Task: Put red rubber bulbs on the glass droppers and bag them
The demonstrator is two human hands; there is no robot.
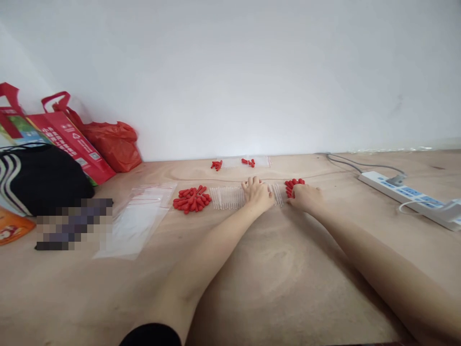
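Observation:
A row of thin clear glass-like tubes (pixel 228 198) lies side by side on the wooden table (pixel 252 269). My left hand (pixel 258 192) rests over the right part of this row, fingers apart. Just right of the row, my right hand (pixel 304 197) touches the near side of a small group of red bulbs (pixel 293 183), its fingers curled; whether it grips one is hidden. A larger pile of red bulbs (pixel 192 200) sits at the left end of the row.
Behind, a clear bag (pixel 234 162) holds red-tipped pieces. Empty clear bags (pixel 137 221) lie left. Farther left are a black bag (pixel 46 178), red bags (pixel 115 144) and a blurred dark object (pixel 75 225). A power strip (pixel 406 194) with cables lies right.

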